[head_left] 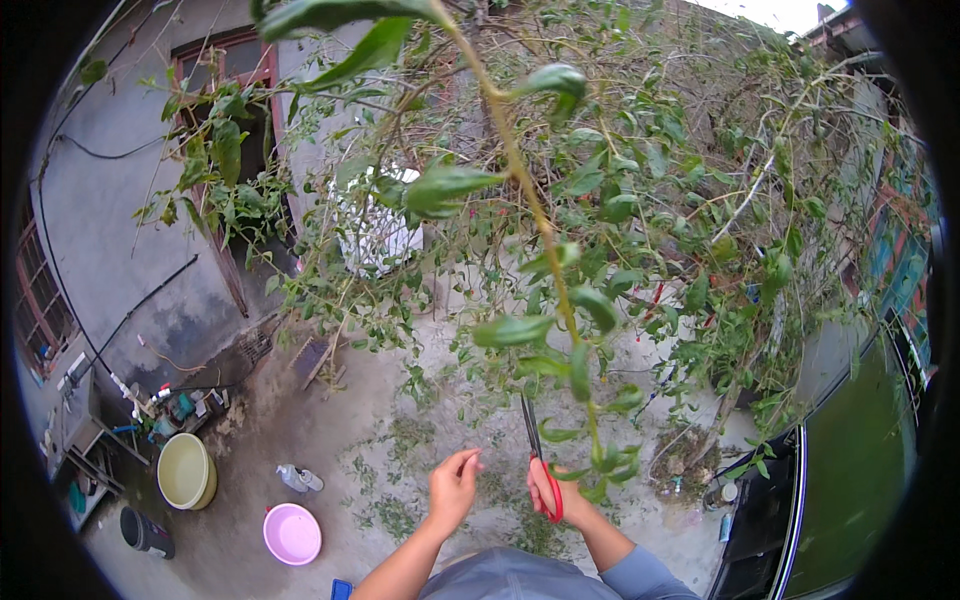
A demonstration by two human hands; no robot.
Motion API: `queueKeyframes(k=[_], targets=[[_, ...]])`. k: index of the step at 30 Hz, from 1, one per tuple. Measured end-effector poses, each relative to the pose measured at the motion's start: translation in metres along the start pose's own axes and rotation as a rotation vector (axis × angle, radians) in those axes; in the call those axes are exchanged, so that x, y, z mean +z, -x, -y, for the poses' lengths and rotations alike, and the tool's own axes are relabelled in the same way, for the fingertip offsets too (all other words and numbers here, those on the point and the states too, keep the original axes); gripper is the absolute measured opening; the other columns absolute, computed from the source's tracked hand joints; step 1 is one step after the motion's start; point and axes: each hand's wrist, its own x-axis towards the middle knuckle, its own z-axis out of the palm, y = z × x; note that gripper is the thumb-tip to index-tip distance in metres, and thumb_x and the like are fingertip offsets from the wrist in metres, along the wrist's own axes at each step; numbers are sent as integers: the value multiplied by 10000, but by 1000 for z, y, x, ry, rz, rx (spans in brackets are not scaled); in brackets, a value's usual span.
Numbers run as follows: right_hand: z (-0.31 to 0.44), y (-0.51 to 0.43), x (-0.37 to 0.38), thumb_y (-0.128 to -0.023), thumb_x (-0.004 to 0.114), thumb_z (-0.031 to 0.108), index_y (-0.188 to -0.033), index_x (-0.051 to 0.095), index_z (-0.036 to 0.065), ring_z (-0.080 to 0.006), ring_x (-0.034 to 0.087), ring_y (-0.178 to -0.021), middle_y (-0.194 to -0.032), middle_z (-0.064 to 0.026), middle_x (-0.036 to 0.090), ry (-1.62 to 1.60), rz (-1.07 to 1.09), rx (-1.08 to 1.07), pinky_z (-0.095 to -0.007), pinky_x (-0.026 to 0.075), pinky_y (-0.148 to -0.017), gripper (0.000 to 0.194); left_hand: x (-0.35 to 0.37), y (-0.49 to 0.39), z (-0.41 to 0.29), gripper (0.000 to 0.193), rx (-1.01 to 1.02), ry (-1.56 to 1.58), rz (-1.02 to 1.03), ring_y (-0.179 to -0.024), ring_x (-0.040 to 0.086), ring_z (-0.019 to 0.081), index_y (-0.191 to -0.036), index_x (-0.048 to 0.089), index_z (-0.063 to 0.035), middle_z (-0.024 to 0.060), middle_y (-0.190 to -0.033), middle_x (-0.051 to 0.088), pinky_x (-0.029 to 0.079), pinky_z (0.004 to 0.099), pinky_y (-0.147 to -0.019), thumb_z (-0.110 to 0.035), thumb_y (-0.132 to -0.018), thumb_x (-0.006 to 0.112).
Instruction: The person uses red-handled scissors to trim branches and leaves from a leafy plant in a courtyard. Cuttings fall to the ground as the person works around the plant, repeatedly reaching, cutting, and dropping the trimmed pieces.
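Observation:
My right hand [551, 491] is closed around the red handles of a pair of scissors [533, 431], whose dark blades point up and away from me. The blades look nearly together. To its left, my left hand [454, 486] is raised with fingers bent and fingertips near each other; nothing shows in it. A leafy green branch [541, 221] hangs close before the camera, its tip just above and right of the scissors. Behind it spreads a dense tangle of leafy stems [637, 187]. Cut-looking green sprigs [390, 517] lie scattered on the concrete ground.
A pink basin [292, 533], a yellowish tub [186, 471], a black bucket [146, 532] and plastic bottles [300, 478] stand at left. Beyond them are a sink stand [75, 427] and a grey wall [127, 225]. At right stands a vehicle or panel with dark glass [847, 465].

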Motion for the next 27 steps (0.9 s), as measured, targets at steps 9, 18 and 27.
queueKeyframes(k=[9, 18, 27], targets=[[-5, 46, 4, -893, 519, 489, -709, 539, 50, -105, 497, -405, -529, 0, 488, 126, -58, 11, -254, 398, -384, 477, -11, 23, 28, 287, 29, -311, 17, -756, 628, 162, -1030, 622, 6, 118, -910, 669, 496, 295, -664, -177, -815, 668], [-19, 58, 22, -942, 454, 420, -709, 520, 45, -92, 495, -425, -532, -9, 506, 128, -35, -32, -236, 401, -406, 447, -6, 13, -6, 249, 186, -161, 130, -869, 623, 179, -1034, 622, -17, 120, -1007, 643, 500, 288, -745, -122, -813, 668], [-10, 75, 24, -942, 461, 406, -718, 529, 44, -91, 503, -433, -530, -7, 507, 110, -2, -15, -235, 404, -411, 431, -9, -3, -67, 152, 417, -177, 130, -845, 615, 129, -959, 653, -17, 80, -910, 674, 485, 253, -748, -76, -819, 654]])
